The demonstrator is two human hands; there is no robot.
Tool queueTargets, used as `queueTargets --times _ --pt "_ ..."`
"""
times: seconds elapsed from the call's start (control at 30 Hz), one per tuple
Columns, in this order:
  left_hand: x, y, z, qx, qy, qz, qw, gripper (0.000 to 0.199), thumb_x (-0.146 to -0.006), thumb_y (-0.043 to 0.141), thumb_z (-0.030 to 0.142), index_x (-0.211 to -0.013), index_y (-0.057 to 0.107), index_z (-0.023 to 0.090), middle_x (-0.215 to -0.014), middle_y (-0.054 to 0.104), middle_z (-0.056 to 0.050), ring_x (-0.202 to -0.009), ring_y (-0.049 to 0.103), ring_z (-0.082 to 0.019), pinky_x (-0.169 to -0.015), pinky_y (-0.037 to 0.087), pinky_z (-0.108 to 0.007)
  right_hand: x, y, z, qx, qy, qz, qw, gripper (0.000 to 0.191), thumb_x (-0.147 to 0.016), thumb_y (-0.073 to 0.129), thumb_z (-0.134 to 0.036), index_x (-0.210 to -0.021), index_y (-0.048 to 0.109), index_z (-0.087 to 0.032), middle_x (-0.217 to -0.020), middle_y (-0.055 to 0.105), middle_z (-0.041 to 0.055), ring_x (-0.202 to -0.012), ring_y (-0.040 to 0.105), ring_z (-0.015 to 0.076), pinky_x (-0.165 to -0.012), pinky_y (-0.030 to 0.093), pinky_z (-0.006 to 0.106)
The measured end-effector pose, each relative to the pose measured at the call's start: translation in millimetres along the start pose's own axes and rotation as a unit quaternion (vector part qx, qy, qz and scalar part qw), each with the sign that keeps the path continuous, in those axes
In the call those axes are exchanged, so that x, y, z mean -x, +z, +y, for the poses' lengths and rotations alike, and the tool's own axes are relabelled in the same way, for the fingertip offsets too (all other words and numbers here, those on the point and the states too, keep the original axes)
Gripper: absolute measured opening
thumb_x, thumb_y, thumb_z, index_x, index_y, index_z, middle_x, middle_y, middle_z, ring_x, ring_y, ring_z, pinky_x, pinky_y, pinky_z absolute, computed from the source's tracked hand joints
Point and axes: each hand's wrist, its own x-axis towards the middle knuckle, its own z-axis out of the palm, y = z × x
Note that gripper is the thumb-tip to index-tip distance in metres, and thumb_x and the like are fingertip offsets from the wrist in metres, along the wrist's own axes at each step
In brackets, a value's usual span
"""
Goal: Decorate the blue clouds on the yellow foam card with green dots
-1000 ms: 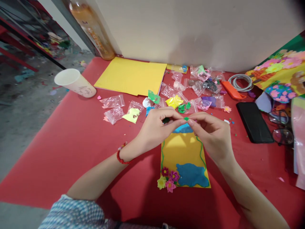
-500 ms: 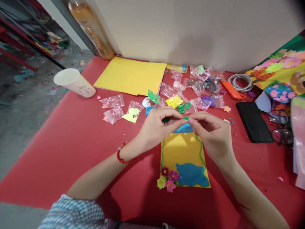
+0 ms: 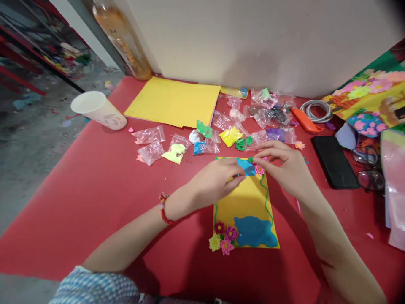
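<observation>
Your right hand (image 3: 286,169) has its thumb and index finger closed on a small green piece (image 3: 251,160) at the far edge of the yellow card (image 3: 240,198); whether the piece touches the card, I cannot tell. Your left hand (image 3: 215,181) is over the card's far part, thumb and fingers curled close, though I cannot tell whether their tips meet. Beneath your hands lie the far blue patch (image 3: 249,169) and, beside it, a pink flower (image 3: 259,169). Nearer you, the card bears a larger blue patch (image 3: 255,231) with a flower cluster (image 3: 232,233) at its left. Beyond are plastic bags of coloured clay (image 3: 231,136); a black phone (image 3: 335,162) lies to the right, a tilted paper cup (image 3: 110,118) far left.
</observation>
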Motion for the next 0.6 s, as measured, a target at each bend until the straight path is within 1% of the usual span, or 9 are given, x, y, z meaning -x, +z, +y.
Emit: queueTargets --times 0.03,0.1,0.17,0.23,0.3,0.37,0.47,0.6 --pt "5 7.7 0 -0.038 0.016 -0.026 0.999 0.021 -0.092 0.047 0.019 -0.083 0.066 0.012 -0.077 0.064 -0.005 -0.071 0.057 -0.015 -0.062 0.043 -0.025 0 -1 6 0.029 -0.002 -0.019 0.999 0.007 -0.075 0.066 -0.023 -0.069 0.069 -0.022 -0.094 0.067 0.0042 -0.091 0.061 0.0201 -0.078 0.048 0.038" --pt "15 24.5 -1 -0.114 0.024 -0.071 0.991 0.025 -0.094 0.043 0.019 -0.083 0.064 0.013 -0.075 0.06 -0.005 -0.068 0.056 -0.016 -0.06 0.041 -0.027 1 0 18 0.082 -0.005 -0.054 0.995 0.007 -0.074 0.067 -0.022 -0.067 0.069 -0.023 -0.095 0.066 0.0045 -0.095 0.059 0.0224 -0.086 0.045 0.043" --pt "24 39.1 -1 -0.18 0.052 -0.094 0.978 0.023 -0.093 0.043 0.017 -0.083 0.063 0.013 -0.072 0.056 -0.005 -0.064 0.053 -0.017 -0.057 0.039 -0.029 4 1 26 0.119 -0.004 -0.073 0.99 0.008 -0.074 0.066 -0.02 -0.067 0.069 -0.023 -0.099 0.065 0.005 -0.098 0.057 0.0242 -0.089 0.043 0.046" --pt "31 47.9 -1 -0.21 0.085 -0.098 0.969 0.02 -0.092 0.042 0.013 -0.086 0.061 0.013 -0.073 0.054 -0.005 -0.065 0.052 -0.018 -0.058 0.039 -0.03 7 2 31 0.139 -0.006 -0.075 0.987 0.009 -0.075 0.065 -0.02 -0.068 0.07 -0.023 -0.101 0.064 0.0057 -0.1 0.055 0.0257 -0.09 0.042 0.048" --pt "35 50.1 -3 -0.222 0.101 -0.088 0.966 0.02 -0.092 0.04 0.012 -0.087 0.059 0.013 -0.073 0.052 -0.005 -0.066 0.052 -0.018 -0.059 0.039 -0.03 9 4 32 0.147 -0.015 -0.075 0.986 0.01 -0.077 0.063 -0.021 -0.069 0.07 -0.023 -0.103 0.063 0.0062 -0.102 0.054 0.0266 -0.09 0.041 0.049" --pt "40 47.7 -6 -0.23 0.101 -0.068 0.966 0.022 -0.093 0.038 0.013 -0.084 0.058 0.013 -0.072 0.051 -0.005 -0.066 0.05 -0.018 -0.058 0.038 -0.029 9 9 31 0.148 -0.031 -0.081 0.985 0.011 -0.078 0.063 -0.022 -0.07 0.069 -0.023 -0.104 0.063 0.0065 -0.102 0.054 0.0267 -0.09 0.041 0.049" --pt "51 41.1 -14 -0.24 0.081 -0.027 0.967 0.028 -0.096 0.034 0.016 -0.079 0.057 0.014 -0.07 0.051 -0.004 -0.062 0.048 -0.016 -0.057 0.036 -0.029 7 21 28 0.145 -0.057 -0.096 0.983 0.011 -0.079 0.062 -0.021 -0.071 0.069 -0.022 -0.105 0.062 0.007 -0.104 0.053 0.0261 -0.092 0.041 0.049" --pt "67 34.7 -26 -0.247 0.041 0.021 0.968 0.033 -0.098 0.029 0.019 -0.083 0.059 0.014 -0.068 0.052 -0.003 -0.059 0.046 -0.015 -0.054 0.034 -0.028 2 41 19 0.145 -0.065 -0.131 0.978 0.011 -0.08 0.061 -0.02 -0.072 0.069 -0.021 -0.107 0.061 0.007 -0.106 0.052 0.0255 -0.093 0.041 0.047"
